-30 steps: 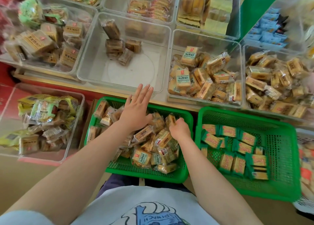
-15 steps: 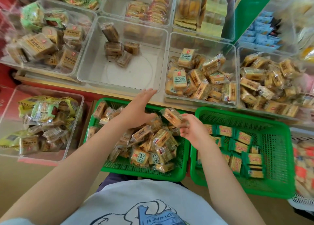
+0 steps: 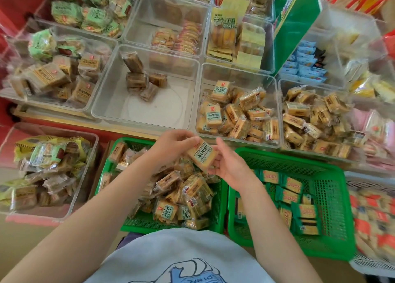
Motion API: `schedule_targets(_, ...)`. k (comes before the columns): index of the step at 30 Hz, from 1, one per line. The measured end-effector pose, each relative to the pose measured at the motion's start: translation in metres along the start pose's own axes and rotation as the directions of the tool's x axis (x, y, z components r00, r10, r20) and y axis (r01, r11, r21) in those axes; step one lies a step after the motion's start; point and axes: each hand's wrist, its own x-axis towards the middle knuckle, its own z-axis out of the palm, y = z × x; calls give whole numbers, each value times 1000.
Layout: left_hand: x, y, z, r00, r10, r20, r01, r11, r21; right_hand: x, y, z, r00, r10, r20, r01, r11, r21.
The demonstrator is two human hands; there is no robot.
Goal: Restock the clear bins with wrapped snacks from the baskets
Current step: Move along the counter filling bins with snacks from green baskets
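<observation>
The grip is shared: the left hand [image 3: 171,142] curls its fingertips over the upper left corner of a single wrapped snack [image 3: 202,154], while the right hand [image 3: 229,165] cradles the lower right edge with its palm turned inward and fingers partly curled beneath the wrapper. The exact thumb contact on the right side is hidden behind the packet, so whether it pinches or merely supports is uncertain. The packet sits tilted, label up, above the inner rim between the two green baskets, clear of the heap below. It appears to be a light, flat rectangular cake sealed in glossy film; the film is likely slippery and the contents crushable, so hold it by the long edges or opposite corners with moderate pressure, not by the loose crimped ends. Both forearms extend forward from the body and converge over the left green basket [image 3: 218,218], which is piled with similar packets. The right green basket [image 3: 333,197] carries green-labelled packets along its near left side. Just beyond the hands, the clear bin [image 3: 275,83] on the counter holds matching yellow packets and looks like the probable destination; the neighbouring centre bin [image 3: 106,103] holds only a few brown packets.
</observation>
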Motion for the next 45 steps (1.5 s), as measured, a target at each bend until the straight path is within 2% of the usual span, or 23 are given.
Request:
schedule_targets(2,7,-1,7,995,-26,-93,26,1000,-8,-1,-2,-1,999,-31,-28,27,989,-149)
schedule_targets(4,15,-4,14,974,-19,-227,19,1000,-1,1,-7,-3,992,-28,-120,4,981,-195)
schedule_targets(6,20,-13,14,928,83,-362,-15,982,187,5,-14,-5,966,-13,-257,-31,986,-167)
schedule_targets(7,22,-21,11,911,145,-386,-15,947,320,9,-18,-8,948,-12,-317,-34,990,-137)
schedule_targets(8,25,-30,8,910,184,-371,3,893,450,12,-25,-11,933,-19,-360,-22,994,-109)
schedule_targets(10,28,-50,0,943,162,-291,62,774,630,24,-41,-17,915,-42,-401,25,999,-46)
schedule_targets(13,28,-68,-1,975,111,-194,71,666,743,47,-62,-25,907,-14,-421,50,996,74)
schedule_targets(16,26,-71,0,979,111,-172,55,666,744,62,-65,-35,903,67,-424,-32,995,90)
schedule_targets(19,27,-72,0,979,111,-173,51,681,730,62,-62,-40,906,74,-416,-49,996,72)
schedule_targets(22,26,-75,-2,979,123,-163,32,698,716,53,-59,-37,858,-20,-513,26,1000,6)
schedule_targets(24,23,-80,-1,974,162,-159,5,686,728,42,-50,-27,809,-128,-574,68,990,-125)
schedule_targets(25,21,-84,1,966,186,-179,-3,702,712,37,-42,-19,811,-177,-558,61,974,-220)
schedule_targets(28,4,-97,8,919,185,-349,27,852,524,29,-5,10,916,-212,-342,-5,843,-538)
schedule_targets(30,-9,-104,7,909,58,-413,106,926,363,35,24,25,978,-159,-137,5,671,-741)
schedule_targets(32,-20,-111,5,926,-80,-368,202,931,305,47,51,36,995,-102,16,61,455,-888)
schedule_targets(34,-29,-118,0,943,-140,-303,235,923,305,59,75,46,993,-81,83,99,224,-969)
schedule_targets(36,-36,-120,-6,948,-169,-268,250,920,303,68,92,53,992,-72,99,103,57,-993)
schedule_targets(38,-41,-119,-10,945,-196,-260,270,919,286,75,105,56,990,-62,129,126,-43,-991)
schedule_targets(39,-44,-118,-12,943,-211,-259,282,919,275,77,107,56,989,-60,137,133,-60,-989)
schedule_targets(40,-46,-118,-13,941,-222,-255,288,921,261,78,108,56,988,-67,137,134,-46,-990)
schedule_targets(42,-50,-119,-16,938,-233,-256,290,932,216,79,101,56,992,-65,107,111,64,-992)
schedule_targets(45,-52,-121,-17,931,-236,-278,282,949,138,73,79,53,999,15,28,20,410,-912)
